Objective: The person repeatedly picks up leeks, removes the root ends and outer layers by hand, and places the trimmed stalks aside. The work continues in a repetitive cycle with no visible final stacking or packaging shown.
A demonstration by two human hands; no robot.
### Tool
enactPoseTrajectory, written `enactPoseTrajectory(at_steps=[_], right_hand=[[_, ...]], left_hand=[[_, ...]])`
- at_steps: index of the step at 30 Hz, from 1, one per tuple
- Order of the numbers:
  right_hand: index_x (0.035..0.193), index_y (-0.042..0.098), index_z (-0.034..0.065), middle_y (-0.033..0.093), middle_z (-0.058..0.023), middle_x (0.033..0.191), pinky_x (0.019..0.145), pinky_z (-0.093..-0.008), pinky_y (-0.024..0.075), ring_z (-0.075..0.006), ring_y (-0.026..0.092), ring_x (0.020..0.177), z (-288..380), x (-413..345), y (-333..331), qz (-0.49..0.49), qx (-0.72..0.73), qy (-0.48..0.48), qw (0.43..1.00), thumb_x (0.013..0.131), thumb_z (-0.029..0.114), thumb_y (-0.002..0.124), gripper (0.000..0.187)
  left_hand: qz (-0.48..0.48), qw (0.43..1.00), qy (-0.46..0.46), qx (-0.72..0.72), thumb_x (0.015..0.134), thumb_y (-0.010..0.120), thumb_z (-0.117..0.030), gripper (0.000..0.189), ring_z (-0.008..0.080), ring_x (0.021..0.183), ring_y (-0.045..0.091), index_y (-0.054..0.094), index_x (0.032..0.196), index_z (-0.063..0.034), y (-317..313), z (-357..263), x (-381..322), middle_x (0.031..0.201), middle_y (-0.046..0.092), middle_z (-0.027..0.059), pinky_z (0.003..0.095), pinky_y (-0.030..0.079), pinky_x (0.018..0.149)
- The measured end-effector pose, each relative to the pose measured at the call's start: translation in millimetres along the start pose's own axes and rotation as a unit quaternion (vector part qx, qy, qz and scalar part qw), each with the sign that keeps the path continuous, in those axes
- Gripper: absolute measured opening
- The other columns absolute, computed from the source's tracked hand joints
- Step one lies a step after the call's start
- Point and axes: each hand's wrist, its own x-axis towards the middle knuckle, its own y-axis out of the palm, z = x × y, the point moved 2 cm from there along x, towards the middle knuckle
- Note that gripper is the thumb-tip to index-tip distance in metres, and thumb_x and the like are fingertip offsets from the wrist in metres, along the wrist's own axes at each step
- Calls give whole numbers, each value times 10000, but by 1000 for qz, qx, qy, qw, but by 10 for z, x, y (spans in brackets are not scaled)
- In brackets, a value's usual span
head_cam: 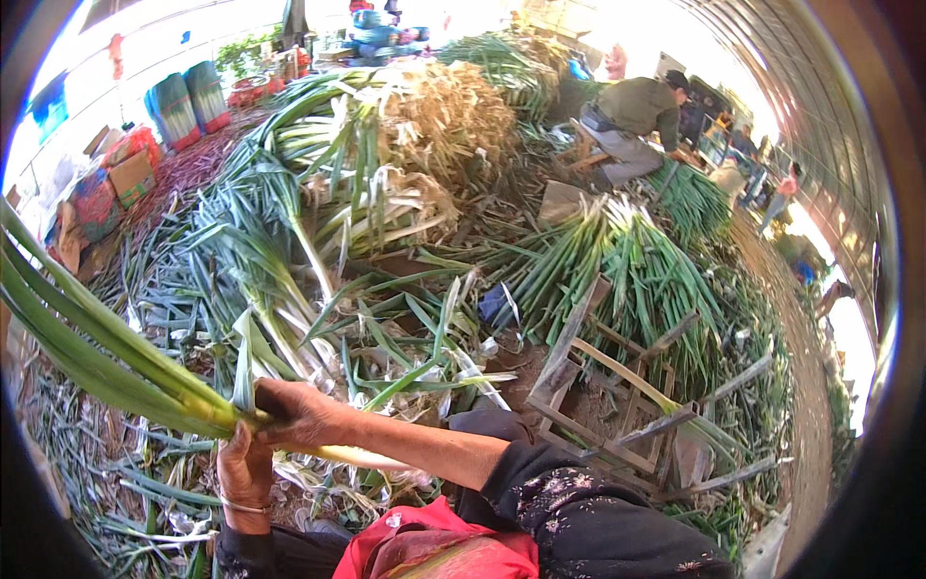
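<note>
A large green onion stalk [166, 394] lies across both hands, its green leaves running to the upper left and its pale shank under my right forearm. My left hand [244, 467], with a bangle at the wrist, grips the stalk from below. Just above it, my right hand [300, 412] closes on the same stalk, beside a leaf [244, 362] that sticks up. Long green onions [275, 297] lie in a loose heap beyond my hands. To the right, a pile of trimmed green onions [629, 268] stands with its white ends upward.
A metal frame [615, 434] stands near my right side, with an onion stalk across it. Dry husks [448, 123] form a mound farther back. A co-worker [636, 123] bends over onions at the upper right. Packed bundles [188, 108] and a cardboard box [132, 177] stand upper left.
</note>
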Motion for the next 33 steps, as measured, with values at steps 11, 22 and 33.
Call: enactPoseTrajectory(at_steps=[11,22,33], right_hand=[[1129,475,83,557,-171,900,763,-415,455,-371,557,840,105,-208,158,-71,-166,-107,978,705,125,707,485],[940,575,17,611,-146,848,676,-398,489,-274,606,773,-147,-640,-1740,-33,-478,303,824,780,132,587,198],[1193,551,40,606,-171,1131,853,-354,518,-225,605,1003,471,-607,-1360,-181,-486,176,837,866,297,618,421]], left_hand=[[21,999,21,22,865,630,-289,452,242,1118,507,485,1218,-47,-63,-9,9,1185,527,86,393,401,961],[-78,966,148,-198,901,573,-255,229,231,865,581,563,996,-46,-1011,-719,96,876,591,61,485,437,892],[-60,936,234,-257,898,573,-149,106,219,893,582,567,981,-82,-719,-852,-54,833,569,48,499,417,946]])
